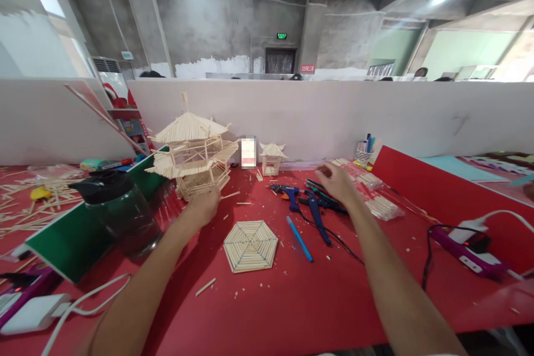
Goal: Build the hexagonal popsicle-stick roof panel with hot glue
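Observation:
My left hand (206, 204) is closed beside the base of a large two-tiered pavilion model (189, 150) built from thin wooden sticks. A wooden stick (230, 196) juts out to the right from its fingers. My right hand (337, 179) hovers with loosely bent fingers just above a pair of pliers (319, 186); nothing shows in its fingers. Left of the pliers lies a blue glue gun (287, 192), and a blue-handled cutting tool (317, 216) is below them. In the middle of the table rests a hexagonal stick panel (251, 246) with dark lines across it.
A blue pen (300, 239) lies right of the panel. A small pavilion (272, 159) stands by the partition (325, 117). Bagged sticks (381, 203) and a power strip (469, 253) are on the right. A dark-lidded water jug (120, 211) stands left by a green board (70, 250).

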`<state>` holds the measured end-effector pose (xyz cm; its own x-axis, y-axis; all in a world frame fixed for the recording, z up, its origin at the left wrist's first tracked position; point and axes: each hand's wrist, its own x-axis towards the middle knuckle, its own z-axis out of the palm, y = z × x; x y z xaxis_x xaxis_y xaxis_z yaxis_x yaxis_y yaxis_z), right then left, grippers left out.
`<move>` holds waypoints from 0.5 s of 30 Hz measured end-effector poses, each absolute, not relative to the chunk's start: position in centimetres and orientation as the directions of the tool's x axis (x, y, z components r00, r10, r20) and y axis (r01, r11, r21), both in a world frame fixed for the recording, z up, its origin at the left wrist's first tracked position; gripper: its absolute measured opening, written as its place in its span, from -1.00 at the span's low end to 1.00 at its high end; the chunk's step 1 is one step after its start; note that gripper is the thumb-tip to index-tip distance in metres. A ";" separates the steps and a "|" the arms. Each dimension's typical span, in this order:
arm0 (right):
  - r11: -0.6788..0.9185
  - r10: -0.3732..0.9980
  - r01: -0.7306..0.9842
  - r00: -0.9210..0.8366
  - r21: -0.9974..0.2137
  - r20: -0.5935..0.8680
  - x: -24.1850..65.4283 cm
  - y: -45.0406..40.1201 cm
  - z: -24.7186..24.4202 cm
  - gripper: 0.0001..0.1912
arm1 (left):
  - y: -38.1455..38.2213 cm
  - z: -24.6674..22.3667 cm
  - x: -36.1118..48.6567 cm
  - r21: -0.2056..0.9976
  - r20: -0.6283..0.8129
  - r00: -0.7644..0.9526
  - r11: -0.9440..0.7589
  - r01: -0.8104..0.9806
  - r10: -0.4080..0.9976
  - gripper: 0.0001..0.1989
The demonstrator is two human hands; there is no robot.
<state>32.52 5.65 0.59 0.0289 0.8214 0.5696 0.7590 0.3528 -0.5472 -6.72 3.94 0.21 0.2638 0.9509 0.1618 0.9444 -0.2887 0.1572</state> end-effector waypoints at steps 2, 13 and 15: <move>0.493 0.821 0.681 -0.157 -0.542 0.550 28.6 4.5 0.9 -0.76 | 4.0 0.5 -5.9 0.233 0.216 0.338 -0.385 0.893 0.916 -0.79; 0.636 0.769 0.716 -0.559 -0.288 0.310 19.9 1.8 -1.0 -0.78 | 2.2 1.1 -3.2 0.608 0.208 0.542 -0.542 0.580 0.814 -0.80; 0.610 0.790 0.743 -0.542 -0.276 0.287 20.4 1.8 -0.8 -0.80 | 2.4 1.4 -3.9 0.573 0.150 0.535 -0.514 0.639 0.832 -0.79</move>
